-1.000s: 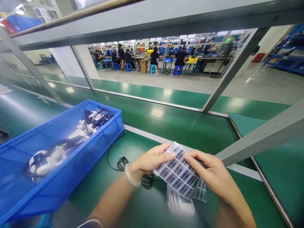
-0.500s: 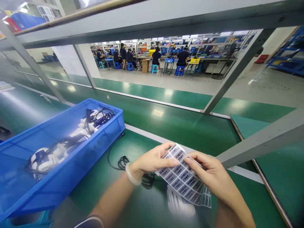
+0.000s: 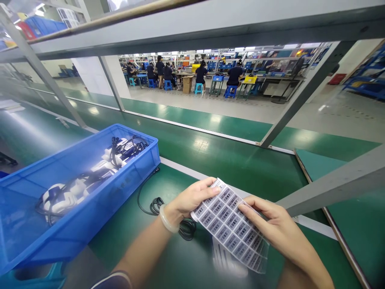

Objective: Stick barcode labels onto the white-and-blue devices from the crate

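A sheet of small barcode labels (image 3: pixel 230 224) is held up over the green bench between both hands. My left hand (image 3: pixel 192 198), with a pale bangle at the wrist, grips the sheet's upper left edge with curled fingers. My right hand (image 3: pixel 275 233) rests on the sheet's right side, its fingertips pinching at a label near the middle. A second label sheet (image 3: pixel 225 261) lies blurred on the bench beneath. A coiled black cable (image 3: pixel 159 208) lies just left of my left wrist.
A blue plastic bin (image 3: pixel 90 200) at the left holds white devices with black cables (image 3: pixel 114 156). Grey frame bars (image 3: pixel 331 184) cross at the right. A green conveyor (image 3: pixel 216 156) runs behind. Several people sit at benches far back.
The label sheet has flattened and tilted down to the right. My right fingers slid from its top edge onto the middle of the sheet. The view shifted slightly.
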{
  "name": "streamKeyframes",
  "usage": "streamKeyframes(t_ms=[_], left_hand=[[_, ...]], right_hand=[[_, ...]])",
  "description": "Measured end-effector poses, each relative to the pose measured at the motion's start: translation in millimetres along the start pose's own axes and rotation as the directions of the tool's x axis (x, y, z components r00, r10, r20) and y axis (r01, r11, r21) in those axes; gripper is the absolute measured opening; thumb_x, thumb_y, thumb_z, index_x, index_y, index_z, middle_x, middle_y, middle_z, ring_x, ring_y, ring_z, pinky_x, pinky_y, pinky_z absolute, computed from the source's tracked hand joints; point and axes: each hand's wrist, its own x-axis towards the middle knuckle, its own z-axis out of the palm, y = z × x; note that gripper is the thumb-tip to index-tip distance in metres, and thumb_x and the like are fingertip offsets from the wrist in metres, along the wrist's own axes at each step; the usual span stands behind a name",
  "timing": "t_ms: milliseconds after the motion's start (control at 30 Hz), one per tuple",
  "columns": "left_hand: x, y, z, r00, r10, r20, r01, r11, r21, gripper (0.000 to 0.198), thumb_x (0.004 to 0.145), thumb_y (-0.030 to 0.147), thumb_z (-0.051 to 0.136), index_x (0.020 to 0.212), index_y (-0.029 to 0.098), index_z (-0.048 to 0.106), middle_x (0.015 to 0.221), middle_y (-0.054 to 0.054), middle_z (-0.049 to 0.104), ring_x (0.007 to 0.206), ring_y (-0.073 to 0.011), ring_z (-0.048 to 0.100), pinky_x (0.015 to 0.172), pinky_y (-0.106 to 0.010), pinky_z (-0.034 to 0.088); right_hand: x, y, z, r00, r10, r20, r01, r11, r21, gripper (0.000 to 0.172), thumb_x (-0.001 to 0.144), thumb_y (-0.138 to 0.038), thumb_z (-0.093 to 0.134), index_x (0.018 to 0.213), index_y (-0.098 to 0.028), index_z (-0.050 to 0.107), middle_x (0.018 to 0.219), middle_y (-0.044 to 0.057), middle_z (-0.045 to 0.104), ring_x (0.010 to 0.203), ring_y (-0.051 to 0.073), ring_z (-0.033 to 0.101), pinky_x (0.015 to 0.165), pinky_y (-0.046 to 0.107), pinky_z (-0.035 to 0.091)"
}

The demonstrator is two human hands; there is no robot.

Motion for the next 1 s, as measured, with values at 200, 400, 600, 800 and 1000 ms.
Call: streamKeyframes(t_ms=[200,400,600,800,1000], left_hand=[[-3,-2,8.8,0.995,0.102,0.008,-0.099,0.941,0.325,0.036,0.081,0.042,0.069,0.101,0.015,0.054,0.088,-0.001,0.055,0.075,-0.0098,0.053,0.069,-0.020,0.043],[-3,-4,13.8,0.993,0.081,0.082,-0.104,0.939,0.328,0.035,0.081,0.034,0.069,0.104,0.016,0.049,0.083,0.000,0.051,0.071,-0.0085,0.048,0.065,-0.019,0.041],[-2,-4,12.0,0.992,0.120,0.037,-0.125,0.916,0.382,0.031,0.086,0.042,0.061,0.096,0.013,0.053,0.083,-0.001,0.053,0.070,-0.0083,0.049,0.064,-0.019,0.040],[-2,-1,12.8,0.986,0.158,0.053,-0.163,0.853,0.495,0.029,0.088,0.041,0.058,0.087,0.013,0.054,0.078,0.000,0.051,0.068,-0.0083,0.046,0.062,-0.018,0.039],[-3,-1,10.2,0.985,0.157,0.067,-0.169,0.835,0.524,0.028,0.087,0.041,0.059,0.085,0.013,0.053,0.076,0.001,0.051,0.067,-0.0077,0.045,0.061,-0.018,0.038]], right_hand=[[2,-1,4,0.996,-0.048,-0.078,0.048,0.999,0.002,0.028,0.093,-0.052,0.055,0.091,-0.026,0.065,0.081,-0.002,0.062,0.071,0.018,0.055,0.063,0.026,0.041],[2,-4,8,0.994,-0.081,-0.076,0.081,0.997,-0.007,0.030,0.093,-0.049,0.056,0.078,-0.025,0.065,0.072,-0.003,0.060,0.065,0.016,0.052,0.059,0.025,0.038],[4,-5,10,0.994,-0.095,-0.047,0.095,0.995,-0.006,0.027,0.093,-0.049,0.056,0.086,-0.026,0.068,0.078,-0.002,0.063,0.070,0.017,0.056,0.063,0.025,0.042],[3,-7,14,0.996,-0.082,-0.021,0.083,0.996,0.022,0.028,0.094,-0.049,0.056,0.087,-0.026,0.070,0.074,-0.003,0.063,0.067,0.016,0.056,0.061,0.023,0.041],[3,-8,20,0.995,-0.102,-0.012,0.103,0.993,0.050,0.027,0.095,-0.048,0.055,0.088,-0.027,0.070,0.073,-0.005,0.063,0.065,0.014,0.054,0.059,0.021,0.040]])
